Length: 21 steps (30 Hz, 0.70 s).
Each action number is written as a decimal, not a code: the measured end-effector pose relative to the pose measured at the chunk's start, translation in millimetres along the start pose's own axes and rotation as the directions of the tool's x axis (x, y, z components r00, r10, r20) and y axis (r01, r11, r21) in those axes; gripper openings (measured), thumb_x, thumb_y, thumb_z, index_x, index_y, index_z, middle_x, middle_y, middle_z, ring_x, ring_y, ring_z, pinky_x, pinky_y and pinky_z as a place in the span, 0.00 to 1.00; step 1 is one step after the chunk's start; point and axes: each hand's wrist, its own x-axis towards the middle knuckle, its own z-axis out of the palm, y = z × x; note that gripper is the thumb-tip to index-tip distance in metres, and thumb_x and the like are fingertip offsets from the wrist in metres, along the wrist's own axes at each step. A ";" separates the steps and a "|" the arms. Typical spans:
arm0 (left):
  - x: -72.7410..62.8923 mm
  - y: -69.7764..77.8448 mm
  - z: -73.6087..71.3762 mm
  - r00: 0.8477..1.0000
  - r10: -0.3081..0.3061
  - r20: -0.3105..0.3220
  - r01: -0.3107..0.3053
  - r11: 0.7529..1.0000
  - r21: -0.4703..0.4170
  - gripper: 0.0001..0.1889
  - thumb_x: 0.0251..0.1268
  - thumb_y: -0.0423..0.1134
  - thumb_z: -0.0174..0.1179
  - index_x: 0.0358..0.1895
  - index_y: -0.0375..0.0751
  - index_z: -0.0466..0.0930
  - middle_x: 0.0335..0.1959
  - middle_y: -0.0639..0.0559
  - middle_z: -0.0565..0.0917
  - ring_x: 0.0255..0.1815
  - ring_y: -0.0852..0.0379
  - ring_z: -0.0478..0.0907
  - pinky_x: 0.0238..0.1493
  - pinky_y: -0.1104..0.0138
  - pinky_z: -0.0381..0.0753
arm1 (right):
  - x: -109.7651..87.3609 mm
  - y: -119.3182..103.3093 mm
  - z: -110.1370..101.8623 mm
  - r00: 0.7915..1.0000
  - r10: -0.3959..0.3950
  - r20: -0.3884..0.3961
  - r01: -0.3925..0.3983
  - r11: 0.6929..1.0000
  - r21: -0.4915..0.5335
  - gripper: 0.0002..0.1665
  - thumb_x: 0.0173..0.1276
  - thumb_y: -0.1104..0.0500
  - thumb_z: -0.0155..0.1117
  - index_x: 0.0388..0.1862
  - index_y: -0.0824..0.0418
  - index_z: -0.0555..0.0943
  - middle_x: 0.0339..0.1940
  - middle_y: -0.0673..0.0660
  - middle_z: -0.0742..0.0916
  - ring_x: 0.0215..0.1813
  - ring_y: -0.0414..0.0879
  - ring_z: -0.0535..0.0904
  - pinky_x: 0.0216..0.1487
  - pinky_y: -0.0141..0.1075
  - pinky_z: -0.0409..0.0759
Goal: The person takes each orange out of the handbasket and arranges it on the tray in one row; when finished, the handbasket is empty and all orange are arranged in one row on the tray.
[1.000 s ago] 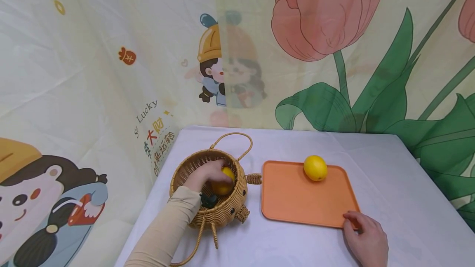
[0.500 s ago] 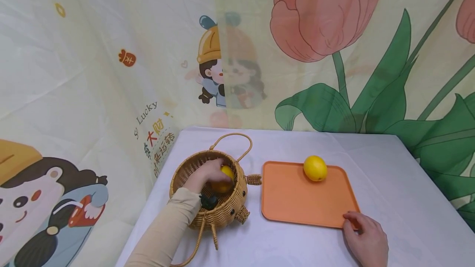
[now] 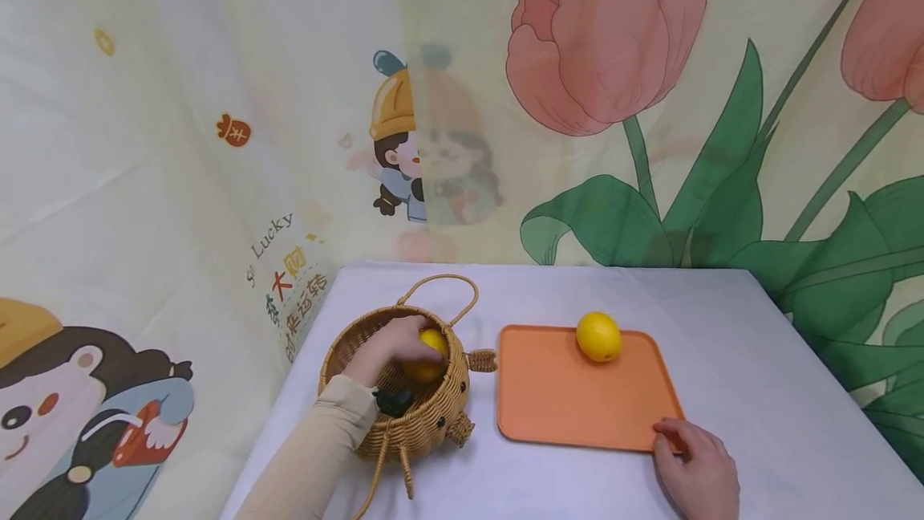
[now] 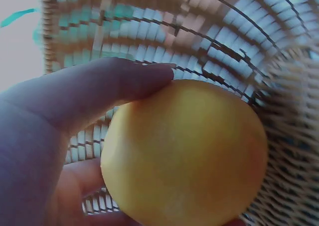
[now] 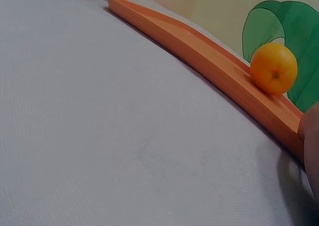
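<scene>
Inside a wicker basket (image 3: pixel 429 428) at the left of the table, my left hand (image 3: pixel 386 343) grips a yellow-orange orange (image 3: pixel 431 347). In the left wrist view the thumb (image 4: pixel 119 81) lies along the top of this orange (image 4: pixel 189 151), and fingers show beneath it. Another orange (image 3: pixel 598 336) sits at the back edge of the orange tray (image 3: pixel 563 392); its stem end shows in the right wrist view. At the tray's front right corner, my right hand (image 3: pixel 700 468) holds the rim between thumb and fingers. Only a sliver of that hand (image 5: pixel 311 146) appears in the right wrist view.
The basket has a tall looped handle (image 3: pixel 451 279) and small woven ears (image 3: pixel 481 360) facing the tray. A white cloth (image 3: pixel 563 488) covers the table. Printed curtains (image 3: pixel 462 103) hang behind and to the left.
The head view has shifted, so the whole scene sits slightly lower and more to the left. Both hands keep about the same places on the orange and the tray.
</scene>
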 end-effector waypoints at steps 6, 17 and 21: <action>-10.8 1.8 -9.6 1.000 0.002 0.014 -0.001 1.000 -0.016 0.36 0.51 0.53 0.75 0.64 0.42 0.78 0.48 0.49 0.83 0.42 0.51 0.78 0.43 0.56 0.80 | -1.7 -1.2 4.6 0.998 -0.038 -0.050 0.038 0.999 0.010 0.08 0.64 0.65 0.67 0.41 0.62 0.87 0.50 0.66 0.87 0.59 0.64 0.74 0.61 0.62 0.65; -28.0 9.0 -22.0 0.999 0.044 -0.020 -0.045 0.999 -0.025 0.37 0.49 0.55 0.77 0.63 0.44 0.79 0.50 0.48 0.82 0.41 0.51 0.77 0.39 0.58 0.80 | -2.8 -1.5 4.8 0.998 -0.028 -0.053 0.028 1.000 0.000 0.08 0.64 0.66 0.67 0.41 0.64 0.87 0.49 0.66 0.87 0.59 0.64 0.74 0.62 0.63 0.64; -34.5 14.7 -26.2 0.998 0.060 -0.031 -0.063 0.995 -0.080 0.34 0.50 0.52 0.77 0.62 0.46 0.80 0.47 0.47 0.82 0.39 0.50 0.78 0.32 0.59 0.81 | -1.8 0.1 4.0 0.998 -0.020 -0.052 0.019 1.000 -0.002 0.08 0.64 0.66 0.67 0.42 0.65 0.87 0.50 0.67 0.87 0.59 0.65 0.73 0.62 0.64 0.64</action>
